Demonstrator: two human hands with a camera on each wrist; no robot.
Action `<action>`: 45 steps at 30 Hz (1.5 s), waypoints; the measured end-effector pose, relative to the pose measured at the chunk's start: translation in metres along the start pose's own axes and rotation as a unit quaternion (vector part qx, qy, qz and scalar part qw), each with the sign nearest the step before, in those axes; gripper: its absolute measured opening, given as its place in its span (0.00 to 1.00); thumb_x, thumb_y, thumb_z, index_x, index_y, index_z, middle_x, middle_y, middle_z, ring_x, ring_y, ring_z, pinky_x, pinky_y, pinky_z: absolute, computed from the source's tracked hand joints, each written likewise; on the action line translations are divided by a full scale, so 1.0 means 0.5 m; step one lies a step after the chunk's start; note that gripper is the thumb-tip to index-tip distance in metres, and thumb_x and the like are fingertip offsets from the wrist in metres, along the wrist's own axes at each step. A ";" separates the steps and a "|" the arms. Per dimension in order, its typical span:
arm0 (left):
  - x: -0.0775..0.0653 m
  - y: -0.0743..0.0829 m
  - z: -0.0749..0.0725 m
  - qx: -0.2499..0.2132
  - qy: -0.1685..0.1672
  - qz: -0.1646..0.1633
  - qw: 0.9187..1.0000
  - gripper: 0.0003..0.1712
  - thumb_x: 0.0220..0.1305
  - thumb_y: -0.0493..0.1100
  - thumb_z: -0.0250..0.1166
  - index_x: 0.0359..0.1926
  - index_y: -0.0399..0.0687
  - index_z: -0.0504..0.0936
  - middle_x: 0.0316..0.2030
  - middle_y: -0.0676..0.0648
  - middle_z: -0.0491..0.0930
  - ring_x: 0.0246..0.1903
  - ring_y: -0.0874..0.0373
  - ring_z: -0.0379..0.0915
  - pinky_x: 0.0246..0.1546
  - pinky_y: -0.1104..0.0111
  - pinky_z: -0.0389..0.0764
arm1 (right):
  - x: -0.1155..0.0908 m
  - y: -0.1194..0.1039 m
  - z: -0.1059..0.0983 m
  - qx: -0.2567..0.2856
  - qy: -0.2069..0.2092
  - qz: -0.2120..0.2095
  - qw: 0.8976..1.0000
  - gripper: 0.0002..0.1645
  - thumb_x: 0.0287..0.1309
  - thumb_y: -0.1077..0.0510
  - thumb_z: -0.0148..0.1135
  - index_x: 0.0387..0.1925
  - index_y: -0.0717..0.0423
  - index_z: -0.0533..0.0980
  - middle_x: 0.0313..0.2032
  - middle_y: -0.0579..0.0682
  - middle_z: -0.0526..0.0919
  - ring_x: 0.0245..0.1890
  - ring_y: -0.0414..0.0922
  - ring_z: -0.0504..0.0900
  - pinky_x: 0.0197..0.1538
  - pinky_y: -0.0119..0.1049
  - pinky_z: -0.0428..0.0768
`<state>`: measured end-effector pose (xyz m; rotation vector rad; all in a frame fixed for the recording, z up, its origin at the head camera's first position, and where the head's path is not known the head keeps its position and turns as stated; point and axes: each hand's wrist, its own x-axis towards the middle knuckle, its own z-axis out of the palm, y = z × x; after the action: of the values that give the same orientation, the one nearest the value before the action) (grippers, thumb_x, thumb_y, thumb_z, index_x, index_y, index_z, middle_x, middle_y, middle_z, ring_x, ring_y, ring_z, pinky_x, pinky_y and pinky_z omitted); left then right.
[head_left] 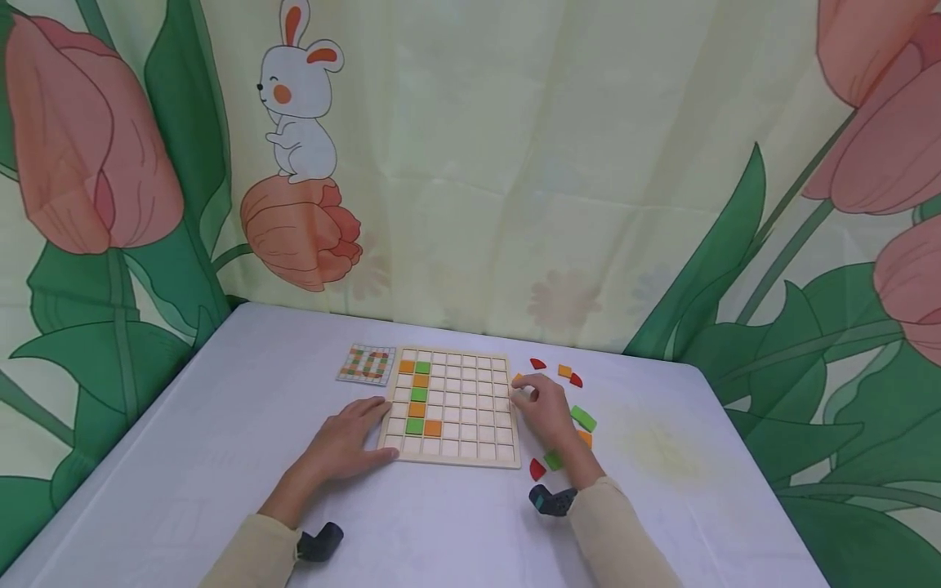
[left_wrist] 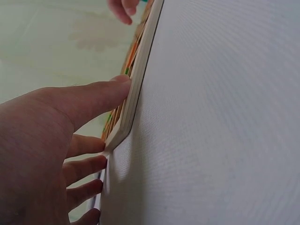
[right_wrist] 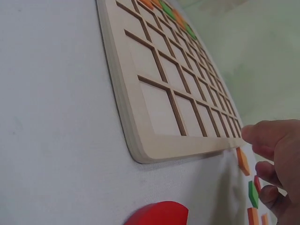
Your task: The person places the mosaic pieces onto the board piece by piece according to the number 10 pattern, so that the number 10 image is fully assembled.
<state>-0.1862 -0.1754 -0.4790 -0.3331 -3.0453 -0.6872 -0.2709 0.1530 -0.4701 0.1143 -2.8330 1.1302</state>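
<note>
A wooden grid board (head_left: 470, 464) lies on the table with several orange and green square tiles set in its left columns. My left hand (head_left: 345, 441) rests at the board's left side, its fingers spread; in the left wrist view the thumb (left_wrist: 101, 96) touches the board's edge. My right hand (head_left: 546, 411) is at the board's right edge, with thumb and index finger bent and a gap between them. Just by the index fingertip lies an orange tile (right_wrist: 243, 161), partly hidden in the head view. I see nothing held between the right fingers.
A patterned card (head_left: 366, 364) lies left of the board. Right of it are scattered red quarter-round pieces (head_left: 537, 469), green pieces (head_left: 584, 418) and an orange tile (head_left: 564, 371), some partly behind the right hand. A printed curtain (head_left: 500, 204) hangs behind the table.
</note>
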 end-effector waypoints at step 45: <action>-0.004 0.011 -0.006 -0.001 0.002 0.012 1.000 0.44 0.55 0.60 0.69 0.69 0.46 0.67 0.68 0.43 0.66 0.69 0.44 0.60 0.61 0.43 0.69 | 0.013 -0.002 -0.006 -0.008 0.019 0.017 1.000 0.14 0.59 0.54 0.66 0.47 0.50 0.82 0.50 0.48 0.81 0.52 0.48 0.75 0.57 0.46 0.77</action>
<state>-0.1831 -0.1722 -0.4739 -0.3681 -3.0312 -0.6903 -0.2771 0.1542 -0.4667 0.0424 -2.8214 1.1028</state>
